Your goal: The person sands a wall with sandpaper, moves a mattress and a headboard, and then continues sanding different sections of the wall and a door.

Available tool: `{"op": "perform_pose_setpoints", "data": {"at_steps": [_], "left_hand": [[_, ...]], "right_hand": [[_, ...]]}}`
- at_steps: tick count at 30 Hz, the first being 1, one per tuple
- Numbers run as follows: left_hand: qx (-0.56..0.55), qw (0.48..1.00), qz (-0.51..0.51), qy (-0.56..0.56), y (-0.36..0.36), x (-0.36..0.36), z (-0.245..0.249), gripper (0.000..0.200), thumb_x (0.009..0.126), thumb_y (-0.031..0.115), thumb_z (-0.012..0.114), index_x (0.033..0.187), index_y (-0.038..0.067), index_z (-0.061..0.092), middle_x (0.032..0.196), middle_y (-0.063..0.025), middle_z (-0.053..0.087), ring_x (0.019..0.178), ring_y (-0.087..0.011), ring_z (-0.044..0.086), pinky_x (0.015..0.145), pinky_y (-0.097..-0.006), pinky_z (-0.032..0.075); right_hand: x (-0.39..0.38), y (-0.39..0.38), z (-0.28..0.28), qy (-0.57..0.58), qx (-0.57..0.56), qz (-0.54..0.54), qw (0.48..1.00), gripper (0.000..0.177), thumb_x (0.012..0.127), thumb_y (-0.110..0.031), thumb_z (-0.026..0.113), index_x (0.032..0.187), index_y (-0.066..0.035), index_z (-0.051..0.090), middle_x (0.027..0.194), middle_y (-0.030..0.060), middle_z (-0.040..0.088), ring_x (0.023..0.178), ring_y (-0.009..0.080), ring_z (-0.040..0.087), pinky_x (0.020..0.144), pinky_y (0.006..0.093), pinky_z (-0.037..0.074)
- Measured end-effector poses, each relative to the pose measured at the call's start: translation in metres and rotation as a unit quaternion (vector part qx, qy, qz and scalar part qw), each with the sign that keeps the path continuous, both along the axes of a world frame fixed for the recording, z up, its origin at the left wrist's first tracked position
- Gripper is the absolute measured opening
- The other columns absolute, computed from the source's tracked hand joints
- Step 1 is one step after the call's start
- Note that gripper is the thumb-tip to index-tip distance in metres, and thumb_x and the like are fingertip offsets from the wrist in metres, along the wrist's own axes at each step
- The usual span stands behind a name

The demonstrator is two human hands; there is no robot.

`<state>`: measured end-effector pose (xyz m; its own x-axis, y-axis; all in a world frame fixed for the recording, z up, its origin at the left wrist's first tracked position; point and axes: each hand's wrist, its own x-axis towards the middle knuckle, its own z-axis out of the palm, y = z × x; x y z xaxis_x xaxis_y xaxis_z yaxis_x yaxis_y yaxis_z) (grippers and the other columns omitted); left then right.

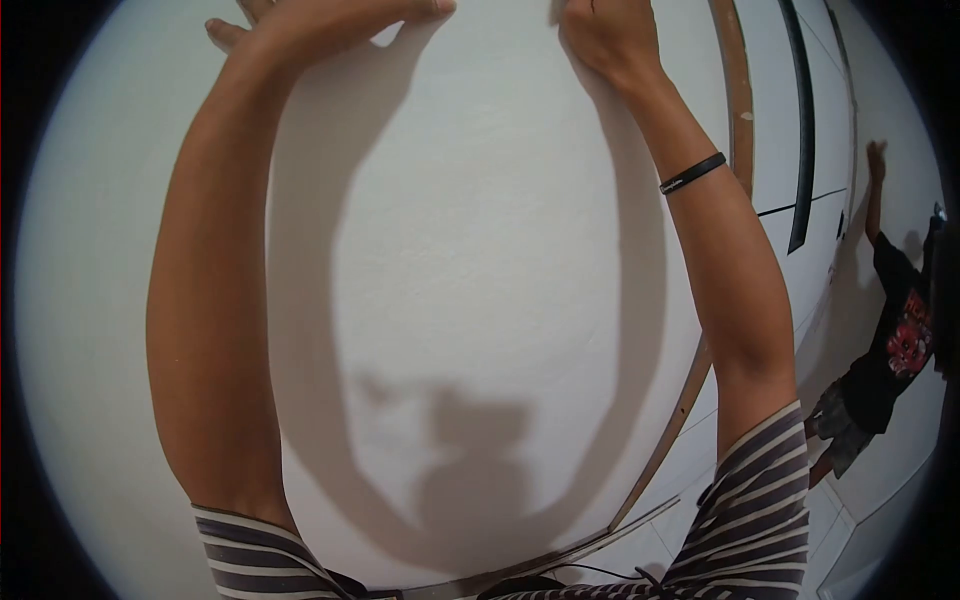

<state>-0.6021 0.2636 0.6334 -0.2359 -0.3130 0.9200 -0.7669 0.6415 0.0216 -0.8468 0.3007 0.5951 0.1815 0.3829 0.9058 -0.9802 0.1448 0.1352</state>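
Observation:
Both arms reach up along a white wall (480,230), and the top edge of the view cuts off both hands. My left hand (320,22) is against the wall with fingers spread apart, one toward the left and one toward the right; nothing shows in its visible part. To the right, my right hand (612,38) is closed with curled fingers, close to the wall surface. Whatever it grips, if anything, is hidden or out of view. A black wristband (693,173) circles my right forearm.
A brown wooden frame strip (741,120) edges the wall on the right, beside a dark strip (803,150). Farther right stands another person (890,340) in a dark printed shirt, one arm raised. Shadows of my arms and head fall on the wall.

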Motion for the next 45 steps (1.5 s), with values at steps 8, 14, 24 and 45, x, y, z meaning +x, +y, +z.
{"op": "perform_pose_setpoints", "data": {"at_steps": [8, 14, 24, 45], "left_hand": [[-0.017, 0.995, 0.061, 0.077, -0.011, 0.006, -0.027, 0.135, 0.070, 0.067, 0.078, 0.164, 0.005, 0.002, 0.167, -0.0303, -0.011, 0.153, -0.0454, -0.018, 0.119, -0.0627, -0.012], [-0.009, 0.994, 0.057, 0.097, -0.031, 0.024, -0.034, 0.135, 0.070, 0.067, 0.078, 0.164, 0.005, 0.003, 0.167, -0.0300, -0.011, 0.154, -0.0451, -0.018, 0.119, -0.0627, -0.012], [-0.021, 0.995, 0.047, 0.087, -0.062, 0.017, -0.038, 0.133, 0.072, 0.070, 0.074, 0.164, 0.006, 0.003, 0.167, -0.0295, -0.011, 0.153, -0.0455, -0.019, 0.119, -0.0635, -0.013], [-0.048, 0.993, 0.059, 0.094, -0.057, 0.017, -0.044, 0.130, 0.073, 0.075, 0.070, 0.165, 0.011, 0.005, 0.168, -0.0270, -0.009, 0.154, -0.0437, -0.016, 0.120, -0.0638, -0.009]], "right_hand": [[0.026, -0.021, -0.006, 0.017, 0.007, 0.000, 1.000, 0.041, 0.101, -0.013, 0.046, 0.135, 0.005, 0.060, 0.144, 0.0233, 0.056, 0.141, 0.0398, 0.044, 0.121, 0.0425, 0.032], [0.054, -0.035, -0.010, 0.011, 0.022, 0.009, 1.000, 0.041, 0.101, -0.014, 0.046, 0.135, 0.004, 0.060, 0.146, 0.0229, 0.054, 0.143, 0.0398, 0.043, 0.122, 0.0425, 0.030], [0.039, -0.049, -0.012, 0.036, 0.031, -0.017, 0.999, 0.040, 0.100, -0.011, 0.047, 0.134, 0.004, 0.061, 0.142, 0.0235, 0.057, 0.140, 0.0400, 0.046, 0.121, 0.0420, 0.033], [0.043, -0.050, -0.015, 0.015, 0.029, -0.004, 0.999, 0.040, 0.099, -0.011, 0.047, 0.133, 0.004, 0.062, 0.144, 0.0244, 0.055, 0.141, 0.0409, 0.044, 0.122, 0.0427, 0.032]]}}
